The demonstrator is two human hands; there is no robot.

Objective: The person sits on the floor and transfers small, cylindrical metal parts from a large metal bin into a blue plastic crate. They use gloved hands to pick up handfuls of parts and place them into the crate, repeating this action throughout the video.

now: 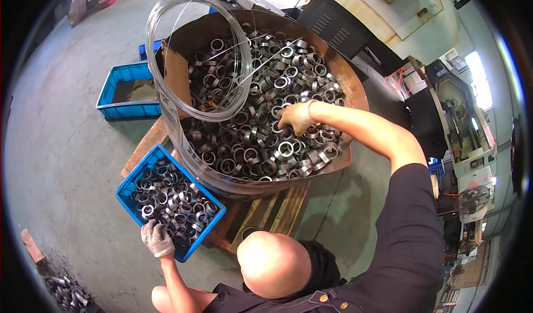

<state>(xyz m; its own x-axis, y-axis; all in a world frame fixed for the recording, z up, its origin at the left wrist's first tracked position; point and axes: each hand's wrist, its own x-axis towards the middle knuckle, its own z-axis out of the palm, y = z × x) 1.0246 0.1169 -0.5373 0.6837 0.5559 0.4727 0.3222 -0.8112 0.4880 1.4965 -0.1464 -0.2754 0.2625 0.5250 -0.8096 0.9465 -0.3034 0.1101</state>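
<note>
My right hand [298, 117], in a pale glove, reaches into a large round bin [355, 94] heaped with grey metal rings [266, 130]. Its fingers bend down around a ring on top of the heap; the fingertips are partly hidden. At the lower left, my gloved left hand [157, 238] is closed over the near-left rim of a blue plastic crate [204, 242]. This crate sits tilted against the bin's near-left side and holds many smaller-looking metal rings [180, 207].
A coil of clear strapping or wire [247, 85] hangs over the bin's left wall, beside a piece of brown cardboard [176, 80]. The bin stands on a wooden pallet [288, 207]. Another blue crate [130, 110] lies farther left. Machines [466, 107] line the right; metal parts [69, 293] lie lower left.
</note>
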